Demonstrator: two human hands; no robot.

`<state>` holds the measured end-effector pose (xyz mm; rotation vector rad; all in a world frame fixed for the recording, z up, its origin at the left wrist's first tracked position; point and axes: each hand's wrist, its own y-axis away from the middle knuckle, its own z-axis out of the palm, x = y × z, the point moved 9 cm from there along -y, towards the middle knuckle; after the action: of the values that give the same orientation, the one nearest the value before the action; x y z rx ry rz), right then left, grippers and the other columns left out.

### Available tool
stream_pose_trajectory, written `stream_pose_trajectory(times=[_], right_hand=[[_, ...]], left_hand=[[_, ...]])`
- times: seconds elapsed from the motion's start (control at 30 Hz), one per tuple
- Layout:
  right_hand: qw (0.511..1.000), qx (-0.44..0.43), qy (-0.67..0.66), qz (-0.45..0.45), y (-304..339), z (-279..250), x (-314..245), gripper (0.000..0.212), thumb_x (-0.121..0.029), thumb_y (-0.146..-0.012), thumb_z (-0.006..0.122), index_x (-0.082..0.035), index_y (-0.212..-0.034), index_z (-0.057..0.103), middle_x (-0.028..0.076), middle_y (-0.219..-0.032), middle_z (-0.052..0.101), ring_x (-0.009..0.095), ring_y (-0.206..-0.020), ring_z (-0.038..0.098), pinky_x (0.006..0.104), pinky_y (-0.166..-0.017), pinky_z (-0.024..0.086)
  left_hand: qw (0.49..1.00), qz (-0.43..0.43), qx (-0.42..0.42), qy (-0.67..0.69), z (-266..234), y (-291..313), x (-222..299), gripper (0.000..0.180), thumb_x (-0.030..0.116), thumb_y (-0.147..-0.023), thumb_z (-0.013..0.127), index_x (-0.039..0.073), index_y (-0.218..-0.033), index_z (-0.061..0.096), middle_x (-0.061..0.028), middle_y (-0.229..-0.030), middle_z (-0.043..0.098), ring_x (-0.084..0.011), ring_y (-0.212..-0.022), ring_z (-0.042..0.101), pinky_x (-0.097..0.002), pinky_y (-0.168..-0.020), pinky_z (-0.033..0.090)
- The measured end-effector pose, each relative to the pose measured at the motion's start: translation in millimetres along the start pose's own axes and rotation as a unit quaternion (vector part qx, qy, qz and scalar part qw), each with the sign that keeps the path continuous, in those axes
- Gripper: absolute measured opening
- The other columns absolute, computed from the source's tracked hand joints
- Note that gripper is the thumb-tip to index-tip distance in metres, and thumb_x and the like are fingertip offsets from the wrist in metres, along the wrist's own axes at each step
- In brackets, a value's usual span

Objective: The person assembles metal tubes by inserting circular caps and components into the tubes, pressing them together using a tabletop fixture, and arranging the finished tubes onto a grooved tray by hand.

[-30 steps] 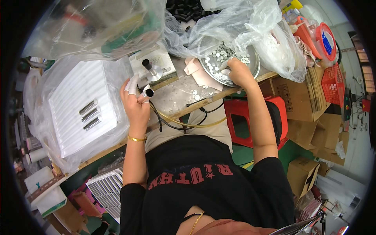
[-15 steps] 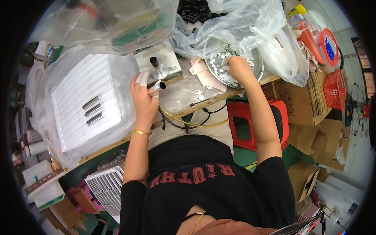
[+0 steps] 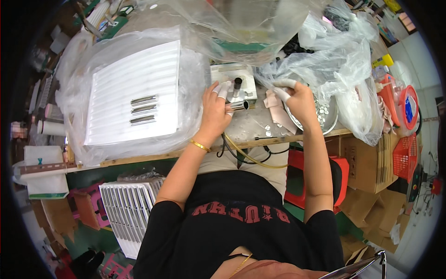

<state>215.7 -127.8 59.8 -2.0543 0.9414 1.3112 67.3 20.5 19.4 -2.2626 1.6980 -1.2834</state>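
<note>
My left hand [image 3: 215, 111] is closed around a short shiny silver tube [image 3: 238, 106] with a dark open end pointing right. White covers wrap some of its fingers. Just beyond it, a black-topped metal post [image 3: 237, 87] stands upright on a pale machine block [image 3: 248, 88]. My right hand [image 3: 301, 103] hovers by the left side of a round metal tray [image 3: 333, 125] of small silvery discs [image 3: 321, 110]. Its covered thumb and forefinger point left with their tips close together; what they pinch, if anything, is too small to make out.
Left lies a white ridged foam sheet [image 3: 158, 69] with three silver tubes [image 3: 143, 110] on plastic wrap. A pinkish cloth [image 3: 277, 109] and loose discs [image 3: 267, 129] lie between my hands. Clear plastic bags [image 3: 320, 69] crowd the back right. A red stool [image 3: 295, 174] stands below.
My right hand has lifted out of the discs and moved left to the tray's edge. My left hand keeps the tube beside the post. The whole view has shifted.
</note>
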Motion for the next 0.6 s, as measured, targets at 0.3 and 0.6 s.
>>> stream_pose_trajectory(times=[0.3, 0.6], right_hand=[[0.996, -0.072, 0.032, -0.041, -24.0, 67.1, -53.2, 0.021, -0.015, -0.079, 0.068, -0.002, -0.095, 0.07, 0.012, -0.079, 0.059, 0.019, -0.064, 0.052, 0.0308, -0.063, 0.044], [0.995, -0.08, 0.049, -0.022, -21.1, 70.1, -55.4, 0.024, -0.018, -0.083, 0.065, -0.001, -0.101, 0.066, 0.006, -0.073, 0.059, 0.008, -0.046, 0.046, 0.0253, -0.039, 0.035]], left_hand=[[0.99, -0.083, 0.038, 0.107, -30.6, 23.4, -18.7, 0.036, 0.003, -0.078, 0.067, 0.001, -0.112, 0.056, -0.0061, -0.075, 0.056, -0.0151, -0.058, 0.048, -0.0278, -0.057, 0.044], [0.835, -0.316, -0.07, 0.444, -3.1, 31.6, -31.7, 0.061, 0.061, -0.091, 0.038, 0.003, -0.087, 0.055, 0.0002, -0.061, 0.047, -0.0071, -0.048, 0.039, -0.0198, -0.044, 0.031]])
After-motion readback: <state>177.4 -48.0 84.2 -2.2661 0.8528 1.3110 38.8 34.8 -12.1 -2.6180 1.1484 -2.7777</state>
